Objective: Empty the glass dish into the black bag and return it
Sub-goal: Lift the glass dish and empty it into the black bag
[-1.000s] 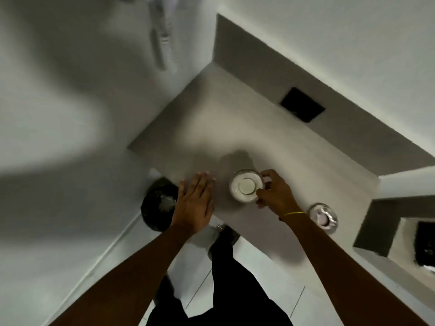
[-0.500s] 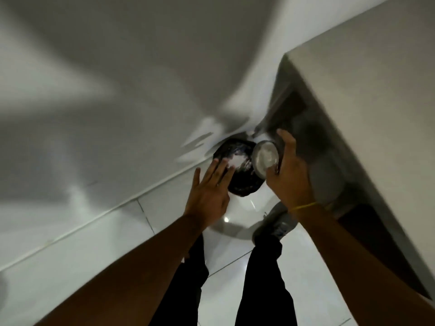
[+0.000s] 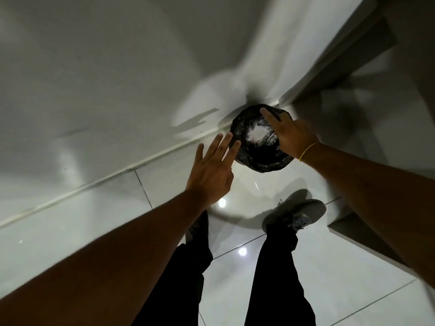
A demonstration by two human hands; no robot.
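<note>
The black bag [image 3: 259,160] sits on the floor against the wall, its mouth open, with white waste [image 3: 255,136] inside. My right hand [image 3: 290,135] is palm down over the bag's mouth and grips the glass dish. My hand hides most of the dish; only a blurred glassy edge [image 3: 270,137] shows beneath my fingers. My left hand [image 3: 211,171] hovers just left of the bag with its fingers spread, holding nothing. Its fingertips are close to the bag's rim.
A white wall [image 3: 106,78] meets the glossy tiled floor [image 3: 94,220] along a skirting line. The grey counter's side [image 3: 353,67] rises at the right, right next to the bag. My legs in black trousers and a grey shoe [image 3: 296,214] stand below the bag.
My view dropped from the counter top to the floor. My right hand carried the glass dish from the counter down to the bag and turned palm down over its mouth. My left hand followed beside it.
</note>
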